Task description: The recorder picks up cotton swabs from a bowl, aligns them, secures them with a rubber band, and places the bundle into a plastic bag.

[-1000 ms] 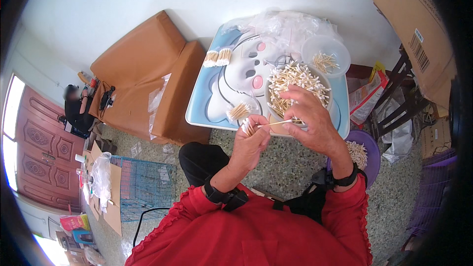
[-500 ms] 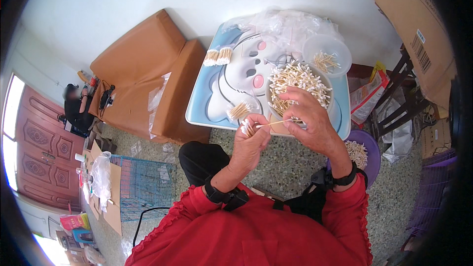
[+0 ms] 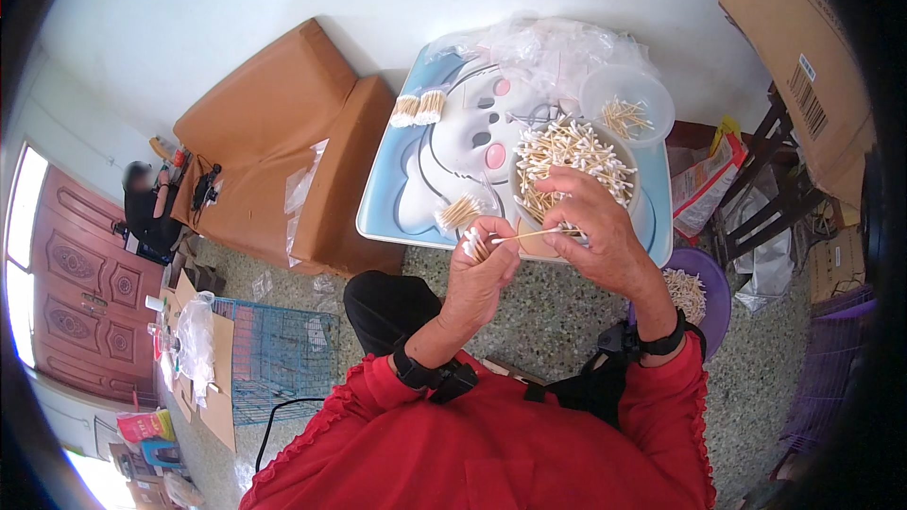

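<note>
My left hand (image 3: 480, 276) is closed around a small bunch of cotton swabs (image 3: 474, 246), their white tips poking out at its left. My right hand (image 3: 597, 234) pinches the right end of one cotton swab (image 3: 524, 236), whose other end reaches the left fingertips. Just beyond the right hand stands a round bowl (image 3: 635, 196) heaped with loose cotton swabs (image 3: 567, 153). Beside the left hand, a clear bag of swabs (image 3: 459, 212) lies on the blue table (image 3: 380, 210), which has a white cartoon face. Two swab bundles (image 3: 418, 109) rest at its far left.
A clear tub (image 3: 663, 94) with a few swabs and a heap of plastic bags (image 3: 548, 52) sit at the table's back. A purple basin (image 3: 718, 314) of swabs stands on the floor at right. The brown sofa (image 3: 274, 123) is at left; a person (image 3: 149, 208) sits beyond.
Almost nothing differs. Both hands keep their places, with the single swab still stretched between them.
</note>
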### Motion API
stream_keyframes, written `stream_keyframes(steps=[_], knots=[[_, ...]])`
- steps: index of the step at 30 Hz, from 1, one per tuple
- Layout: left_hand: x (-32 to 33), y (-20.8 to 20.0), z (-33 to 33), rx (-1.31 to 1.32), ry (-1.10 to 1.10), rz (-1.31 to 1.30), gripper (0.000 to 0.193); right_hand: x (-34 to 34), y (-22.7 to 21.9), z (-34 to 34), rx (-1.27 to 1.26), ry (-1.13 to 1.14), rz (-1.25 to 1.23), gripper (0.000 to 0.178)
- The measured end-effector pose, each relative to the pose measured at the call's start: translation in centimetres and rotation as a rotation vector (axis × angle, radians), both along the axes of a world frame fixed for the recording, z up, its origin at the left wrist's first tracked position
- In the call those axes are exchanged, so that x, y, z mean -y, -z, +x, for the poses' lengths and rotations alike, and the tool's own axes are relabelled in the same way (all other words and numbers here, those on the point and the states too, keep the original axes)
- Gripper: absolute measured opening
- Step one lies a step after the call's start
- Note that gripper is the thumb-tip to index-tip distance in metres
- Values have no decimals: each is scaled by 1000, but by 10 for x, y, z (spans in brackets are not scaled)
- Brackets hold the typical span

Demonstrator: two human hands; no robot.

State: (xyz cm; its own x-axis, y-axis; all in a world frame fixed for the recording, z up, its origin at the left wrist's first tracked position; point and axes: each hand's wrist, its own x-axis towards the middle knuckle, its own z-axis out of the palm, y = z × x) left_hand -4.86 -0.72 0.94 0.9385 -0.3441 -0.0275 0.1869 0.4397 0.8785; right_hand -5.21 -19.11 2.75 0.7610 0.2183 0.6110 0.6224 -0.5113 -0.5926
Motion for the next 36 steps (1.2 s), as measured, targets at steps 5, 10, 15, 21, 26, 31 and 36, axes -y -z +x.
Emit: stream_keyframes(steps=[5, 10, 15, 21, 26, 31, 36], knots=[[1, 2, 0, 4, 1, -1, 11, 0, -1, 0, 1, -7, 0, 13], [1, 5, 1, 8, 1, 0, 10, 1, 0, 0, 5, -13, 9, 13], [0, 4, 1, 2, -4, 6, 10, 0, 0, 0, 2, -12, 8, 13], [2, 7, 0, 4, -6, -5, 10, 1, 0, 0, 12, -14, 11, 14], [0, 9, -1, 5, 12, -9, 10, 0, -2, -1, 27, -22, 20, 14], [2, 8, -2, -3, 10, 9, 10, 1, -2, -1, 55, -19, 42, 13], [2, 8, -3, 0, 8, -9, 11, 2, -3, -2, 52, -19, 47, 12]])
